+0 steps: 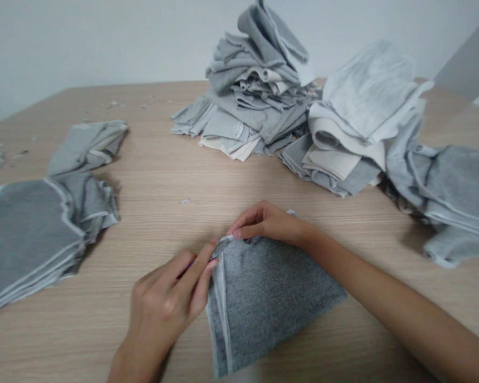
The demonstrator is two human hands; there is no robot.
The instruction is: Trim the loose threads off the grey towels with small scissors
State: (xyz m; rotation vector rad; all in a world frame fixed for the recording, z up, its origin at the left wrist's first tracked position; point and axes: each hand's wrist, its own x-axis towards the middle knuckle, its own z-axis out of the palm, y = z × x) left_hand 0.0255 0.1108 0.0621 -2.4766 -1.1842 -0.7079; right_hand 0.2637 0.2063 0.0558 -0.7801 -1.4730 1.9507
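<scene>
A grey knit fabric piece with pale edges lies on the table in front of me. My left hand is closed at its upper left corner, around a small tool with a grey, blade-like tip. A bit of purple shows between those fingers; the rest of the tool is hidden, so its exact kind is unclear. My right hand pinches the fabric's top edge between thumb and fingers, just right of the tool's tip.
Grey fabric pieces are stacked at the left. At the back centre rises a tall heap of folded grey cloth. Paler cloth and more grey cloth pile up at the right. Small scraps dot the wooden table.
</scene>
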